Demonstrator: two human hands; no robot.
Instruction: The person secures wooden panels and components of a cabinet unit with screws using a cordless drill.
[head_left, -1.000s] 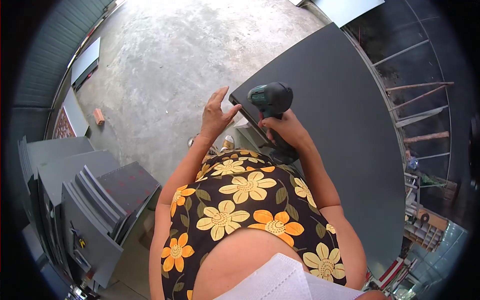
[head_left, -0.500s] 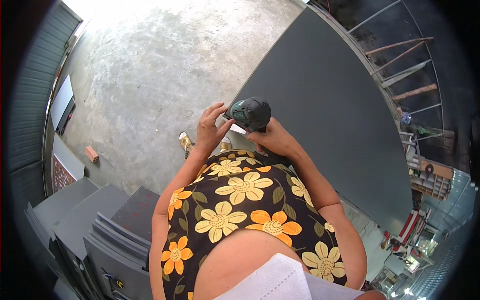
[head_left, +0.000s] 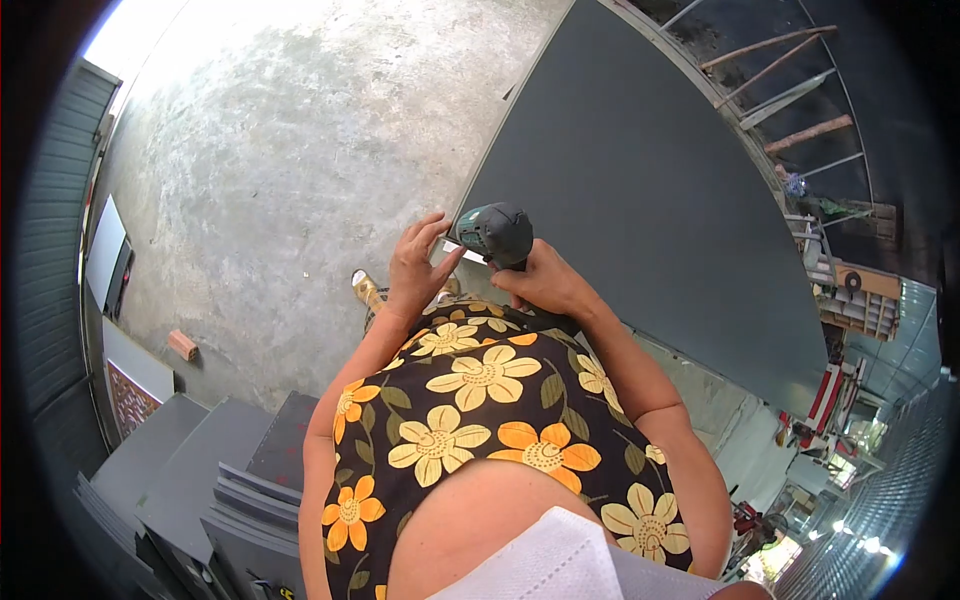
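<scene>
My right hand [head_left: 545, 283] is wrapped round the handle of a dark green and black cordless drill [head_left: 497, 235]. The drill's front points left, at the near left corner of a large dark grey panel [head_left: 640, 190]. Beside that corner is my left hand [head_left: 415, 262], its thumb and fingers apart on either side of the drill's front. Whether its fingertips touch the panel edge or a small piece there is not clear. The drill hides its own tip. A small white strip [head_left: 470, 252] shows under the drill, between the hands.
Stacked grey panels [head_left: 180, 470] stand at lower left. A reddish brick [head_left: 183, 345] lies on the concrete floor [head_left: 300, 150]. Boards [head_left: 107, 255] lean along the left wall. Wooden poles [head_left: 810, 132] lie beyond the panel, with a compartmented shelf [head_left: 860, 300] at right.
The view has turned slightly, so the large panel and floor appear shifted. The drill sits a little lower and further left, its body turned slightly. Both hands keep nearly the same pose.
</scene>
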